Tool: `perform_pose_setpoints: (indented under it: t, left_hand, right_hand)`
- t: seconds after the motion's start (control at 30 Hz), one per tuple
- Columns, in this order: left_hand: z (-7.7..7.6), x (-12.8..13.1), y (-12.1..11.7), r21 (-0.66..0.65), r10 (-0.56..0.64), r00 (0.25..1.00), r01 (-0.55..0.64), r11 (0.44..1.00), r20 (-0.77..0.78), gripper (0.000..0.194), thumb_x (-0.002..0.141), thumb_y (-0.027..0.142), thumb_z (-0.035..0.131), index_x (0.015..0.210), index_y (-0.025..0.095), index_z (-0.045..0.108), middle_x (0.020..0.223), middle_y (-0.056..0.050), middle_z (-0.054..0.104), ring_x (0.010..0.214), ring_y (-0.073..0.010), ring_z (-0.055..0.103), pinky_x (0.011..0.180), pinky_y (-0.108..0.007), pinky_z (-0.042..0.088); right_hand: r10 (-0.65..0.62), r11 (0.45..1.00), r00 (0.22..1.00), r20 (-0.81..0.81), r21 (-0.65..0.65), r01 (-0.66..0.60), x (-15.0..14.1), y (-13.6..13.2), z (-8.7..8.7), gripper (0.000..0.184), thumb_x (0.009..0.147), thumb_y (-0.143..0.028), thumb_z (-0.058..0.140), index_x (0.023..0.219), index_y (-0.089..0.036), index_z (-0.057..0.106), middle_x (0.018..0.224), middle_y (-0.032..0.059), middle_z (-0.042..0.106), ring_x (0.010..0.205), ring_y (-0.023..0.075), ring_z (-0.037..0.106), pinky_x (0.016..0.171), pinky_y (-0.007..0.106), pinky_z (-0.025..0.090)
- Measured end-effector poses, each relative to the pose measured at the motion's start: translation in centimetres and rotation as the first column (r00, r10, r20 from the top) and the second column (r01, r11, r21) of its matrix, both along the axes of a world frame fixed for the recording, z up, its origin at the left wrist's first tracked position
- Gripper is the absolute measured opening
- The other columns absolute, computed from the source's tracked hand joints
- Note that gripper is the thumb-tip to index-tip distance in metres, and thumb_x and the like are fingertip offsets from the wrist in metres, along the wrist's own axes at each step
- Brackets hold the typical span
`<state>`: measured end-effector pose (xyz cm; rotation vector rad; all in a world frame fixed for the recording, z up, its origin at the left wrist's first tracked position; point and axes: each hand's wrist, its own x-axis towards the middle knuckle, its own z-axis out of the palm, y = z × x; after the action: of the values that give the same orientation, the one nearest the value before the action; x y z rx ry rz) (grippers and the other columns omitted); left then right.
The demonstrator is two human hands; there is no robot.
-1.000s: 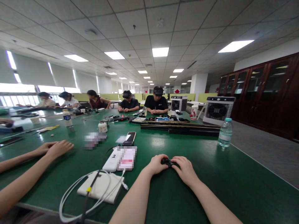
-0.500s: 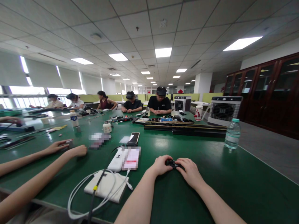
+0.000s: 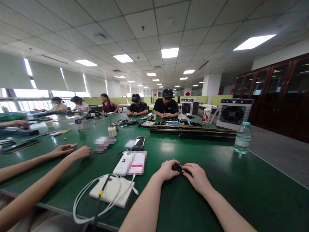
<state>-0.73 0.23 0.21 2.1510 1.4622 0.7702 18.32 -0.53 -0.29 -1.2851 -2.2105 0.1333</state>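
Note:
A small black object (image 3: 179, 169) is held low over the green table (image 3: 207, 154), right of the middle of the head view. My left hand (image 3: 168, 169) has its thumb and fingers closed on the object's left end. On the right end, my right hand (image 3: 196, 174) grips with fingers bent over the top and thumb below. Fingers cover much of the object, so its exact kind does not show. Left of my left forearm lie a phone with a blurred screen (image 3: 137, 163) and a white power bank (image 3: 122, 163).
A white notebook-like block (image 3: 116, 193) lies under a looped white cable (image 3: 78, 201). A water bottle (image 3: 242, 138) stands at the right edge. Long black bars (image 3: 193, 131) cross the table ahead. At left, a co-worker's hands (image 3: 79, 153) hold a small metallic cylinder (image 3: 73, 146).
The view has shifted slightly, moving the scene a little to the right. Both my hands keep their hold on the black object. The co-worker's cylinder at left is now more tilted.

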Motion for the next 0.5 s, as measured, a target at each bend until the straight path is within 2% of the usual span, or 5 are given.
perform_pose_setpoints:
  t: [0.5]
  left_hand:
    - [0.26, 0.06, -0.13, -0.021, 0.005, 1.0, -0.006, 1.0, -0.025, 0.045, 0.072, 0.028, 0.068, 0.116, 0.025, 0.06, 0.113, -0.002, 0.066, 0.104, -0.0214, 0.06, 0.096, -0.033, 0.047]
  right_hand:
    - [-0.008, 1.0, 0.999, 0.049, 0.001, 0.008, 0.02, -0.25, 0.42, 0.025, 0.083, -0.029, 0.051, 0.101, -0.028, 0.068, 0.114, 0.0054, 0.065, 0.11, 0.025, 0.054, 0.095, 0.043, 0.04]
